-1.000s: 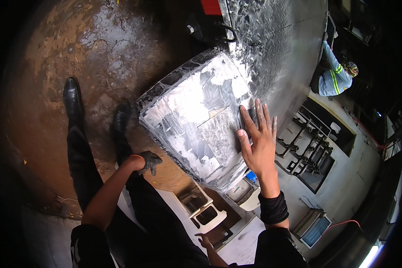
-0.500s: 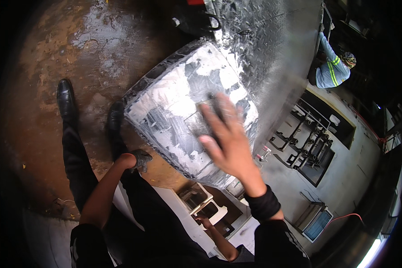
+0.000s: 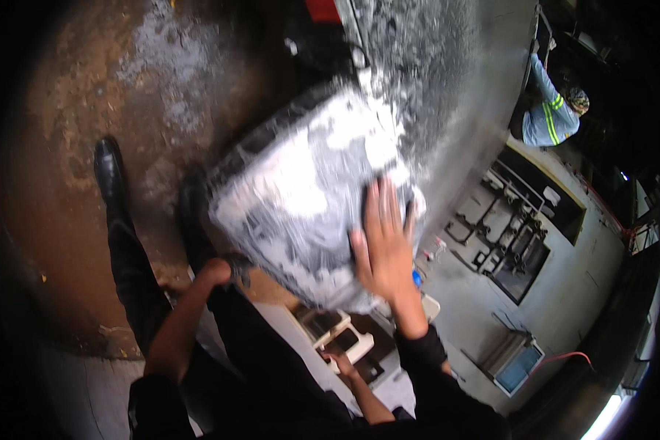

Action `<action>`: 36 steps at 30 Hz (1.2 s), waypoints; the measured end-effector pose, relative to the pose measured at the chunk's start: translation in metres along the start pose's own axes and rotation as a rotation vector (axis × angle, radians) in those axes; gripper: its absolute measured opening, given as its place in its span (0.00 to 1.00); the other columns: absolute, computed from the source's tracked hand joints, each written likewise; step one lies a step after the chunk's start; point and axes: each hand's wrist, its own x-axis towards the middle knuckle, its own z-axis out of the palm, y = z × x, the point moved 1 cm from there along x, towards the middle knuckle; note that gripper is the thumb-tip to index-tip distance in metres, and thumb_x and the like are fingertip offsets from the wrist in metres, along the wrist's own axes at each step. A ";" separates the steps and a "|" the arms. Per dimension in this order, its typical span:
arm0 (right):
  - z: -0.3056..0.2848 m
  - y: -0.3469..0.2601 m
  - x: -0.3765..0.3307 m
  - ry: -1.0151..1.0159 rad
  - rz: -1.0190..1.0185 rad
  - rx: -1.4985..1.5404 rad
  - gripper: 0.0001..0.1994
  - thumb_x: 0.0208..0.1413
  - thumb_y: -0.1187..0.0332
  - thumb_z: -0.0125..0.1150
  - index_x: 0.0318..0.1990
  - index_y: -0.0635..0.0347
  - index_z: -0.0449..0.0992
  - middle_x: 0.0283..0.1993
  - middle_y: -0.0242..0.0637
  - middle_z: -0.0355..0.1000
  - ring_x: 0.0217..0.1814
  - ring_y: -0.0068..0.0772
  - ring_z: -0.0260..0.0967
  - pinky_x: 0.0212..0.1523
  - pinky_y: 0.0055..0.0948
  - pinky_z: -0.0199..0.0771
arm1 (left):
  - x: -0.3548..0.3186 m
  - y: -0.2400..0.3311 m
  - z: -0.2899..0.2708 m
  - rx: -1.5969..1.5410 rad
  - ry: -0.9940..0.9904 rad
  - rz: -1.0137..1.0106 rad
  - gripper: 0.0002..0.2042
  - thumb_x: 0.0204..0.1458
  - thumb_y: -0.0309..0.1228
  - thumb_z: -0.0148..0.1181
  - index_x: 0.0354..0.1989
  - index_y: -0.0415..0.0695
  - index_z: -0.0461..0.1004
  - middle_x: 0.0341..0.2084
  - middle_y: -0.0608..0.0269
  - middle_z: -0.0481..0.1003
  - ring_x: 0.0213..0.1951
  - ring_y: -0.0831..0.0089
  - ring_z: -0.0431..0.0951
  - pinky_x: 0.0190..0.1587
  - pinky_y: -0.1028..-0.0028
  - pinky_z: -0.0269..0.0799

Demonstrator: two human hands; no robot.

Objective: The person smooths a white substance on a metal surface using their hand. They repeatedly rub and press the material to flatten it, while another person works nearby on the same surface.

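A bulky grey panel with rounded edges (image 3: 293,176), smeared with white patches and dust, stands in front of me. My right hand (image 3: 389,238), bare, lies flat near its right edge with the fingers stretched out. Whether anything is under that palm is hidden. Lower left, my left hand (image 3: 238,271) wears a dark glove and rests by my knee, next to the panel's lower left edge. Its fingers are blurred and dark against my trousers.
A dusty dark sheet (image 3: 433,81) adjoins the panel's far side. Another person's hand (image 3: 339,361) touches a cream frame (image 3: 356,345) below. A person in a blue reflective shirt (image 3: 550,121) works at the upper right. Dark metal parts (image 3: 510,235) lie on the right.
My right hand has moved right across the panel, toward its right edge, and a greyish square patch by its fingers no longer shows. My left hand stays by the knee.
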 end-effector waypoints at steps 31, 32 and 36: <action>0.004 -0.004 0.015 0.193 0.302 -0.052 0.29 0.69 0.57 0.36 0.74 0.58 0.50 0.78 0.44 0.47 0.81 0.51 0.37 0.73 0.66 0.23 | -0.045 0.044 -0.060 -0.219 -0.270 0.199 0.24 0.63 0.34 0.48 0.69 0.54 0.62 0.69 0.60 0.60 0.68 0.64 0.61 0.69 0.66 0.57; 0.005 -0.004 0.005 0.163 0.311 -0.024 0.29 0.69 0.56 0.36 0.74 0.57 0.50 0.78 0.43 0.47 0.81 0.51 0.37 0.73 0.66 0.22 | -0.051 0.051 -0.061 -0.201 -0.321 0.185 0.25 0.62 0.32 0.48 0.69 0.53 0.61 0.70 0.61 0.59 0.68 0.63 0.60 0.69 0.66 0.57; -0.005 0.010 0.042 0.248 0.309 -0.062 0.30 0.68 0.55 0.37 0.75 0.56 0.50 0.78 0.41 0.46 0.81 0.52 0.36 0.72 0.68 0.19 | -0.050 0.048 -0.059 -0.176 -0.358 0.260 0.25 0.62 0.31 0.46 0.69 0.50 0.60 0.69 0.61 0.59 0.67 0.62 0.61 0.67 0.67 0.59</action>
